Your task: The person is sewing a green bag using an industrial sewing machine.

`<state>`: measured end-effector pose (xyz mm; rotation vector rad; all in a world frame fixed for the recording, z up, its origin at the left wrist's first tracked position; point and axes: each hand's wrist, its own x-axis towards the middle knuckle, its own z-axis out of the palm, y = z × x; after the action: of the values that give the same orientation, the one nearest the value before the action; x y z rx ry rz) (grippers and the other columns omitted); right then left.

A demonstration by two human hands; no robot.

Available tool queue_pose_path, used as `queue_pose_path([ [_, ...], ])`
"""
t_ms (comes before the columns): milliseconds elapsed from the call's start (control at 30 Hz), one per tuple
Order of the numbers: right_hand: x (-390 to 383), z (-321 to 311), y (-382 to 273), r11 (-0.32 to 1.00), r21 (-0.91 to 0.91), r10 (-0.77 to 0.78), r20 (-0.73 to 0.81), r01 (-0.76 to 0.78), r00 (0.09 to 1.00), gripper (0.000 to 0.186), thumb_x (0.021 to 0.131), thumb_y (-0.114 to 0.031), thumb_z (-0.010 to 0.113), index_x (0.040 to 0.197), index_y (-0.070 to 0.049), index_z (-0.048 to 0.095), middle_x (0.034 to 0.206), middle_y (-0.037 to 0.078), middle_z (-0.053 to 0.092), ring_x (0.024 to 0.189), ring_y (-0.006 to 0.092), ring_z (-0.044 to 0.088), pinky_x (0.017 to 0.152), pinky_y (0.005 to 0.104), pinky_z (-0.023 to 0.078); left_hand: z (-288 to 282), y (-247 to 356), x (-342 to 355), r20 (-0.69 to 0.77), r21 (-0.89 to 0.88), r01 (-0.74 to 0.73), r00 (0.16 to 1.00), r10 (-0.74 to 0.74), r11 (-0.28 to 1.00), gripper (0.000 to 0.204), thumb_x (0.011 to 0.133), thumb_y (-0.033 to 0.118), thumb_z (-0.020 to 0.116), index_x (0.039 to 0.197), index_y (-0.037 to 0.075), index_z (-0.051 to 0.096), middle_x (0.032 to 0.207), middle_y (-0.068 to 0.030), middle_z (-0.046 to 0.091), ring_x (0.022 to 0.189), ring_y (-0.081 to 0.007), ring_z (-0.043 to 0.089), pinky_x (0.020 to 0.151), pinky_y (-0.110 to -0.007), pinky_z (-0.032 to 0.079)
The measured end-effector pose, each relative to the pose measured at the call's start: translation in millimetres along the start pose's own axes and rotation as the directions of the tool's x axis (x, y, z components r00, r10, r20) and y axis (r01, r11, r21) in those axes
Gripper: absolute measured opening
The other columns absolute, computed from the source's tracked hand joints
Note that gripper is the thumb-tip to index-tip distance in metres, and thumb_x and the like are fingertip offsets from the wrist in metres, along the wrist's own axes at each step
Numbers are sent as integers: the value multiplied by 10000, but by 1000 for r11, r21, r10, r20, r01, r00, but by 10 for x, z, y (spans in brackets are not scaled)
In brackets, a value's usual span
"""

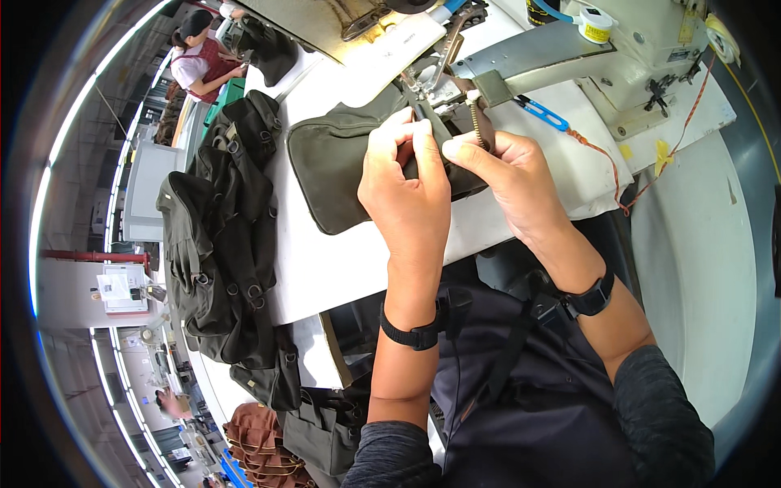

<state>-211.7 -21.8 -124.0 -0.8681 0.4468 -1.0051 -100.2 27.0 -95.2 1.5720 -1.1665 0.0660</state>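
Observation:
My left hand [407, 183] pinches a dark olive bag [321, 171] near its upper right edge, fingers curled and thumb pointing up by a dark strip. Close beside it, my right hand [521, 183] grips the same bag, its thumb pressed on the edge next to a strip of brass zipper teeth [476, 122] rising above my fingers. Both hands are just below the metal foot and needle area of a sewing machine [618, 73]. What my curled fingers cover underneath is hidden.
Piles of olive bags [220, 228] and brown bags [252, 439] lie at the left. Blue thread snips [541, 110] on an orange cord rest right of the machine arm on the white table [317, 281]. A co-worker [199, 61] works at upper left.

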Motion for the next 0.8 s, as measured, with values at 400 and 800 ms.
queue_pose_path([
  [400, 193, 78, -69, 988, -146, -59, -1, 58, 998, 145, 916, -159, 740, 832, -43, 717, 771, -87, 608, 683, -12, 452, 584, 205, 344, 119, -127, 162, -62, -83, 19, 998, -24, 996, 129, 955, 19, 668, 1060, -54, 653, 1028, -166, 713, 888, -232, 716, 792, -333, 597],
  [800, 322, 81, -207, 938, -328, -122, -9, 112, 993, 152, 918, -151, 728, 864, -9, 724, 731, -90, 574, 674, 6, 426, 590, 221, 345, 176, -204, 366, -66, -209, 44, 996, -59, 977, 111, 966, 49, 667, 1000, -56, 660, 925, -104, 731, 840, -146, 698, 788, -285, 568],
])
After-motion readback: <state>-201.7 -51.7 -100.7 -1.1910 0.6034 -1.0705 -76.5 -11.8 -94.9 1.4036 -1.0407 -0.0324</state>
